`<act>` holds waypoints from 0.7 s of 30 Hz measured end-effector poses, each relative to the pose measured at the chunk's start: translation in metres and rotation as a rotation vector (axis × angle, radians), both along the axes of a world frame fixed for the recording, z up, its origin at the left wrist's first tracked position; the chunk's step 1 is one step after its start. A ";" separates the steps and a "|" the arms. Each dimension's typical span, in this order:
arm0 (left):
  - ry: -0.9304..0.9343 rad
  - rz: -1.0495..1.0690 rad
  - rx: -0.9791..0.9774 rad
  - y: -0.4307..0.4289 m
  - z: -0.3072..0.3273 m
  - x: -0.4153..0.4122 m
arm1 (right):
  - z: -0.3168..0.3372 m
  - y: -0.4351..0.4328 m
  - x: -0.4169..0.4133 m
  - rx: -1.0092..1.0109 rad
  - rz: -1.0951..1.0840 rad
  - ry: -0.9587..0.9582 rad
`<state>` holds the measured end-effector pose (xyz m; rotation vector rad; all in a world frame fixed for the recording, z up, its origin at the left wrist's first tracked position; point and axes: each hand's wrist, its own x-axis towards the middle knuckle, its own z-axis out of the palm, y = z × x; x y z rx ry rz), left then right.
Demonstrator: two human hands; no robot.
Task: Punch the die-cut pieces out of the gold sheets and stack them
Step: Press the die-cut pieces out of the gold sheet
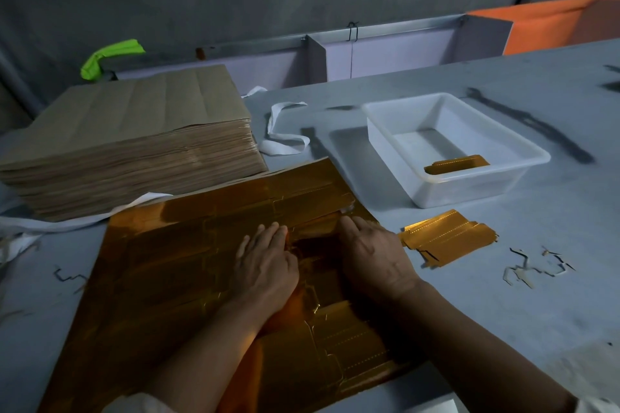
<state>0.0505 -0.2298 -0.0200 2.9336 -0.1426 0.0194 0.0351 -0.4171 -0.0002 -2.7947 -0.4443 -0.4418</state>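
A tall stack of brown sheets [127, 141] is seen at the left of the grey worktop [503, 329]. Just beside it, a gold sheet [174, 265] is laid flat and pressed down by the left hand [268, 265] and right hand [375, 258], fingers [268, 230] extended, nothing gripped. Further right, punched gold pieces [449, 238] are piled near a white tray [469, 191].

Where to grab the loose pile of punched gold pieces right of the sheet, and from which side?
Probably the near long edge of the gold pile, mid-length, from the person's side with the right hand. It lies flat and fanned on the table, so a thumb-over, fingers-under pinch across the layers should keep them together; the tray crowds the far side.
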 end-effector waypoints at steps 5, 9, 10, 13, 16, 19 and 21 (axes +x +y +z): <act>-0.004 -0.007 -0.009 0.000 0.002 -0.001 | 0.005 -0.003 -0.001 0.250 -0.059 0.050; 0.055 0.019 -0.115 0.000 0.010 0.004 | 0.009 -0.006 0.000 0.438 -0.129 0.037; 0.082 0.036 -0.174 0.000 0.014 0.005 | 0.009 -0.006 -0.001 0.454 -0.127 0.028; -0.018 0.106 -0.339 -0.003 0.028 0.006 | 0.008 -0.005 -0.001 0.479 -0.120 0.000; -0.149 0.124 -0.417 -0.013 0.046 0.005 | 0.007 -0.002 -0.002 0.487 -0.098 -0.041; 0.148 0.241 -0.977 -0.028 0.063 0.007 | 0.008 0.000 -0.003 0.426 -0.036 -0.077; 0.307 0.343 -1.224 -0.034 0.068 0.010 | 0.008 -0.001 -0.004 0.366 0.014 -0.077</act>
